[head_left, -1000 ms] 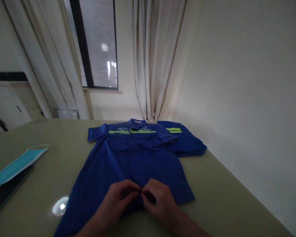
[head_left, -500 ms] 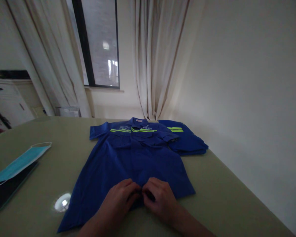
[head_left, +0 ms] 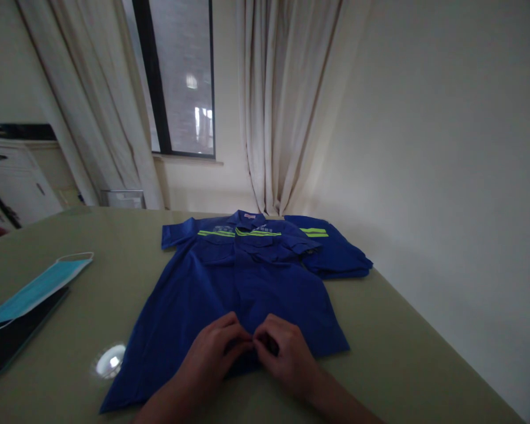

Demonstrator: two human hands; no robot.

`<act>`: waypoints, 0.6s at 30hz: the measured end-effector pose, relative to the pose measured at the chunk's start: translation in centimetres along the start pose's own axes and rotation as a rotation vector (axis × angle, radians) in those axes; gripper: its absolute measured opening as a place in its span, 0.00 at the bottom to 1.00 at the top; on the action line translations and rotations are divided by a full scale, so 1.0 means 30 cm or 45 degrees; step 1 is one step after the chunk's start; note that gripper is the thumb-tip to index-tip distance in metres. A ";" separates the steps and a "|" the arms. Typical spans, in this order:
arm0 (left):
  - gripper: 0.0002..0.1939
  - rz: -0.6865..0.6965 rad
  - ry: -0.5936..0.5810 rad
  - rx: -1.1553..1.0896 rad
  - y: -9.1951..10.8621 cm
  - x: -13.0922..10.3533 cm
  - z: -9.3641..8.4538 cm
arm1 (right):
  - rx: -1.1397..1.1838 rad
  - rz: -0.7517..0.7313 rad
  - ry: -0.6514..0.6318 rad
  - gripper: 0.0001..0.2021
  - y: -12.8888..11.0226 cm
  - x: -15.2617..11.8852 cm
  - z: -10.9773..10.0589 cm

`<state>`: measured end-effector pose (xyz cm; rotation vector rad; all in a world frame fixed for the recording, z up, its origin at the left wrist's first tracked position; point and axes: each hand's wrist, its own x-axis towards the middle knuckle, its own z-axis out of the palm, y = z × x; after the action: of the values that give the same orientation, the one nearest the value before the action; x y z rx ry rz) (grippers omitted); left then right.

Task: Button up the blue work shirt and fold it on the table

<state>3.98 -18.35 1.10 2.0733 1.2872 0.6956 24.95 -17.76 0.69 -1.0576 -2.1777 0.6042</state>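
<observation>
A blue short-sleeved work shirt (head_left: pixel 194 294) lies spread front side up, its collar toward the window and its hem toward me. Yellow-green stripes and pale lettering cross its chest. At the middle of the front opening near the hem, my left hand (head_left: pixel 218 347) pinches the cloth between thumb and fingers. My right hand (head_left: pixel 285 350) pinches it right beside, the fingertips of both hands meeting. Whatever small part lies between the fingertips is hidden.
Folded blue clothing (head_left: pixel 340 253) with yellow-green stripes touches the shirt's right sleeve. On the left, a light-blue face mask (head_left: pixel 39 291) rests on a dark flat device (head_left: pixel 17 338). The greenish table (head_left: pixel 406 347) meets a wall at right; curtains (head_left: pixel 271 118) hang behind.
Both hands stay at the shirt's front with only slight finger movement; the left knuckles sit a little higher. The view has shifted slightly.
</observation>
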 end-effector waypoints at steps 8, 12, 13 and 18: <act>0.07 0.248 0.163 0.353 -0.018 -0.017 0.030 | 0.335 0.256 0.003 0.05 -0.045 0.013 0.005; 0.08 0.354 0.189 0.505 -0.031 -0.024 0.036 | 0.600 0.453 -0.084 0.09 -0.030 0.022 0.001; 0.08 0.356 0.177 0.520 -0.031 -0.024 0.035 | 0.615 0.465 -0.103 0.09 -0.023 0.023 -0.003; 0.09 0.304 -0.013 0.421 -0.010 -0.019 0.013 | 0.376 0.289 -0.064 0.06 -0.001 0.019 -0.029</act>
<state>3.84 -18.86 0.57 2.5250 1.2266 0.6026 25.29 -17.22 1.51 -1.1433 -1.9452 1.0307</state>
